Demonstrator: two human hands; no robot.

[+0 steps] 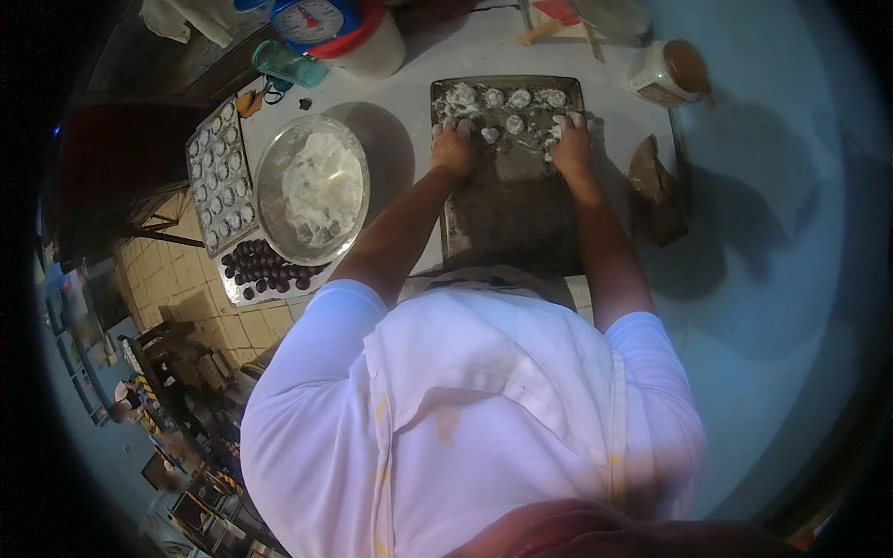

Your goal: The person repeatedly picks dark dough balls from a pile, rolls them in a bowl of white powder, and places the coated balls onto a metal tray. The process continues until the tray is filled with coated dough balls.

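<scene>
A dark metal baking tray (513,202) lies lengthwise in front of me. Near its far end sit several white, powder-coated balls (520,98), with loose powder scattered around them. My left hand (455,148) rests at the tray's left rim, its curled fingertips white with powder. At the right rim is my right hand (574,145), also powdered, with white clumps by its fingers. The fingers hide whether either hand grips the rim or a ball. Left of the tray stands a round metal bowl (265,188) with white powder (321,185) inside.
Dark brown balls (268,265) lie at the table's near left corner, below a tray of powder-coated pieces (220,171). Farther back are a blue dial scale (314,21), a white tub (380,52) and a green glass (289,64). A brown-lidded jar (659,80) stands at right.
</scene>
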